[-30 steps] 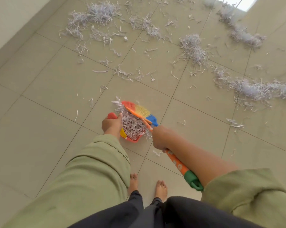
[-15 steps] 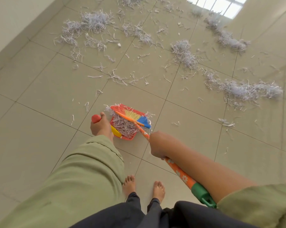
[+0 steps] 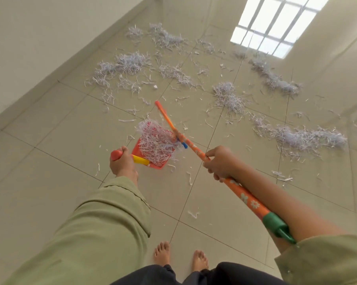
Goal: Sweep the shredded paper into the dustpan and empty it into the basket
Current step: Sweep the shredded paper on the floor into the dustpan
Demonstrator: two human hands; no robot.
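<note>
Our left hand [image 3: 123,162] grips the dustpan [image 3: 153,150] handle; our right hand [image 3: 218,162] is closed round the broom [image 3: 191,145] shaft, its head against the load. The pan sits heaped with shredded paper [image 3: 156,140] on the floor [image 3: 50,140]. Several loose piles [image 3: 311,137] lie beyond, unswept. No basket in view; emptying not yet done. We judge the job barely begun.

both hands [image 3: 123,163] [image 3: 219,163] fisted, arms extended forward
</note>
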